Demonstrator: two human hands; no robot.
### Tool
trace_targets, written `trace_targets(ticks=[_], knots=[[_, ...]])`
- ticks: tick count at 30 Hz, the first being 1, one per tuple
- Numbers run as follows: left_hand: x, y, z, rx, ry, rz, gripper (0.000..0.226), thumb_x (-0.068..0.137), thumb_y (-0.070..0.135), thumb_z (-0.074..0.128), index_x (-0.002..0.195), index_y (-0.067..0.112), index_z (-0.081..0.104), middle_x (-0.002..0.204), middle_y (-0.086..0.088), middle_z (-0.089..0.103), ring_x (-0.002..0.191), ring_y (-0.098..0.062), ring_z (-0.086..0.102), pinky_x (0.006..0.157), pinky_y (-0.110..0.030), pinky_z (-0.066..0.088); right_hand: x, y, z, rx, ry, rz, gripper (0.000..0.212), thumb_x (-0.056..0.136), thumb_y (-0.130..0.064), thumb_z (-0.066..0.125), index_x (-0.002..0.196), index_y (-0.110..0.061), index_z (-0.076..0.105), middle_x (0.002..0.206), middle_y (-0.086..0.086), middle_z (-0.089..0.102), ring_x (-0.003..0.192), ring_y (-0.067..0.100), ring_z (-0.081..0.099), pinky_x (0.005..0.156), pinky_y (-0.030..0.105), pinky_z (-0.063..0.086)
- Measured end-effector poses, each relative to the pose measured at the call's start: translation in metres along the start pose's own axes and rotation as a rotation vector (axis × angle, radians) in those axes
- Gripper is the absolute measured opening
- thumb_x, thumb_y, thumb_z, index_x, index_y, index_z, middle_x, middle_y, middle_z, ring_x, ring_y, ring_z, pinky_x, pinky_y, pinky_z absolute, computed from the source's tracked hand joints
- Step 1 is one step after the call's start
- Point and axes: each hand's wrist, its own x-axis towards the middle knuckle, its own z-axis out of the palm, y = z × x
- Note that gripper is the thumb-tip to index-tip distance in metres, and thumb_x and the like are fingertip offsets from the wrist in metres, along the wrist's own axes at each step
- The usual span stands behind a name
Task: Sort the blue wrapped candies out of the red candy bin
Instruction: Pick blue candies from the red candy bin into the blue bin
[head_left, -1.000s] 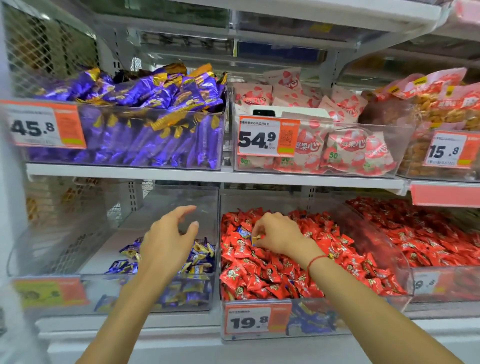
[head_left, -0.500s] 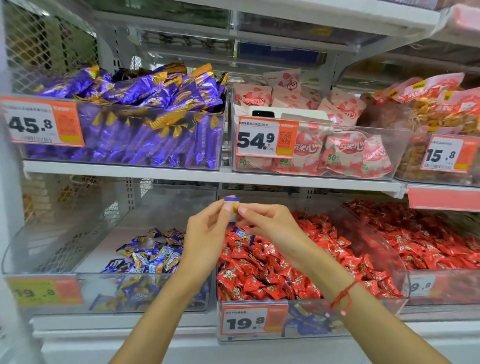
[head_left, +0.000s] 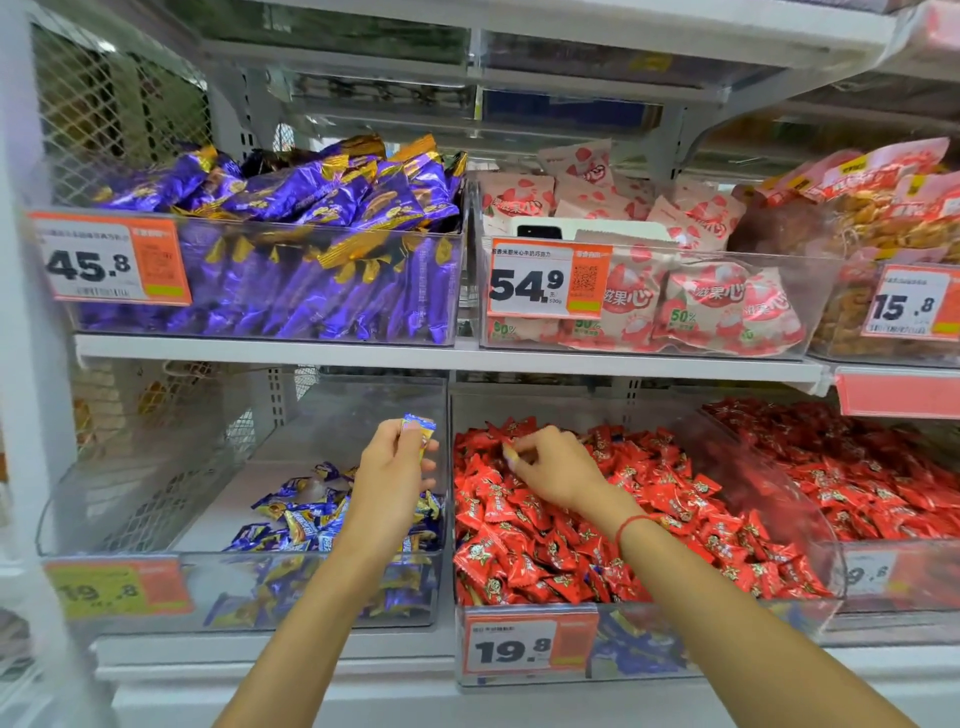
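One blue candy in my left hand, my right hand down among the reds.

My left hand (head_left: 390, 480) pinches a blue wrapped candy (head_left: 420, 427) between thumb and fingertips, held up above the clear bin (head_left: 156, 587) on the lower shelf where a small heap of blue candies (head_left: 298, 522) lies. Just beside it, my right hand (head_left: 558, 475) — a red string at the wrist — rests on the red candies (head_left: 561, 551) in the red candy bin (head_left: 810, 587), fingers curled down into the pile; whether they grip anything I cannot tell. An orange price tag (head_left: 530, 647) reading 19.8 hangs on that bin's front, and above — purple packets (head_left: 311, 197) fill an upper bin.
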Motion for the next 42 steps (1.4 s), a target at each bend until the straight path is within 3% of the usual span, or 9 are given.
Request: trace_targets(ticks=[5, 8, 11, 20, 24, 31, 33, 36, 42], knots=[[-0.004, 0.007, 0.011, 0.000, -0.073, 0.007, 0.026, 0.102, 0.043, 0.031, 0.091, 0.027, 0.050, 0.093, 0.003, 0.059, 0.081, -0.011, 0.055, 0.093, -0.039, 0.050, -0.045, -0.009, -0.036, 0.854, 0.085, 0.035, 0.022, 0.081, -0.016, 0.076, 0.101, -0.012, 0.069, 0.089, 0.001, 0.075, 0.076, 0.005, 0.069, 0.063, 0.009, 0.048], [-0.012, 0.009, 0.022, 0.074, -0.124, 0.024, 0.049, 0.086, 0.071, 0.029, 0.092, 0.028, 0.052, 0.094, 0.003, 0.062, 0.085, -0.015, 0.058, 0.094, -0.041, 0.048, -0.069, -0.027, -0.048, 1.007, 0.123, -0.053, 0.015, 0.078, -0.013, 0.077, 0.092, -0.014, 0.074, 0.086, 0.000, 0.076, 0.081, 0.005, 0.070, 0.072, 0.016, 0.055], [-0.023, 0.010, 0.028, 0.170, -0.143, 0.132, 0.068, 0.071, 0.081, 0.029, 0.091, 0.021, 0.053, 0.076, 0.002, 0.055, 0.067, -0.015, 0.051, 0.070, -0.036, 0.044, -0.079, -0.040, -0.048, 1.011, 0.170, -0.096, 0.016, 0.078, -0.011, 0.077, 0.094, -0.010, 0.076, 0.088, 0.003, 0.076, 0.083, 0.009, 0.070, 0.077, 0.018, 0.054], [-0.022, 0.000, 0.022, 0.268, 0.027, 0.337, 0.041, 0.097, 0.045, 0.044, 0.087, 0.007, 0.054, 0.056, 0.002, 0.032, 0.046, -0.009, 0.027, 0.048, -0.025, 0.027, -0.089, -0.033, -0.038, 0.892, 0.108, -0.152, 0.024, 0.091, -0.004, 0.061, 0.107, -0.020, 0.070, 0.093, -0.004, 0.075, 0.091, 0.004, 0.069, 0.085, 0.020, 0.052], [-0.005, -0.008, 0.003, 0.271, 0.065, 0.260, 0.044, 0.097, 0.045, 0.045, 0.095, 0.002, 0.056, 0.075, -0.027, 0.046, 0.056, -0.019, 0.037, 0.057, -0.039, 0.040, -0.079, 0.016, -0.057, 0.546, 0.290, -0.024, 0.025, 0.090, -0.004, 0.060, 0.094, -0.026, 0.071, 0.085, -0.007, 0.073, 0.084, 0.002, 0.068, 0.080, 0.017, 0.049], [0.013, -0.031, -0.026, 0.671, 0.075, 0.107, 0.027, 0.102, 0.030, 0.036, 0.095, 0.006, 0.045, 0.092, -0.018, 0.056, 0.083, -0.034, 0.051, 0.067, -0.039, 0.032, -0.090, 0.055, -0.056, 0.263, -0.072, -0.060, 0.020, 0.092, -0.013, 0.062, 0.098, -0.029, 0.072, 0.103, -0.011, 0.069, 0.097, 0.002, 0.063, 0.085, 0.016, 0.048], [0.014, -0.036, -0.029, 0.717, -0.012, 0.056, 0.038, 0.102, 0.034, 0.035, 0.120, 0.005, 0.051, 0.114, -0.021, 0.059, 0.106, -0.037, 0.055, 0.083, -0.042, 0.040, -0.091, 0.055, -0.052, 0.223, -0.136, -0.096, 0.022, 0.091, -0.012, 0.064, 0.104, -0.028, 0.071, 0.107, -0.011, 0.069, 0.100, 0.003, 0.061, 0.087, 0.018, 0.048], [0.006, -0.032, -0.028, 0.829, -0.105, 0.059, 0.052, 0.102, 0.038, 0.035, 0.149, 0.014, 0.032, 0.147, -0.008, 0.043, 0.130, -0.027, 0.045, 0.102, -0.041, 0.036, -0.092, 0.057, -0.054, 0.218, -0.063, -0.116, 0.031, 0.089, -0.014, 0.067, 0.114, -0.031, 0.066, 0.113, -0.014, 0.065, 0.103, 0.003, 0.059, 0.087, 0.020, 0.047], [-0.013, 0.001, -0.012, 0.786, -0.346, 0.466, 0.028, 0.095, 0.037, 0.055, 0.122, 0.040, 0.058, 0.120, 0.029, 0.055, 0.112, 0.001, 0.051, 0.093, -0.026, 0.038, -0.097, 0.042, -0.065, 0.557, -0.190, -0.161, 0.022, 0.082, -0.023, 0.075, 0.104, -0.027, 0.074, 0.106, -0.015, 0.071, 0.104, -0.001, 0.062, 0.093, 0.021, 0.048]])
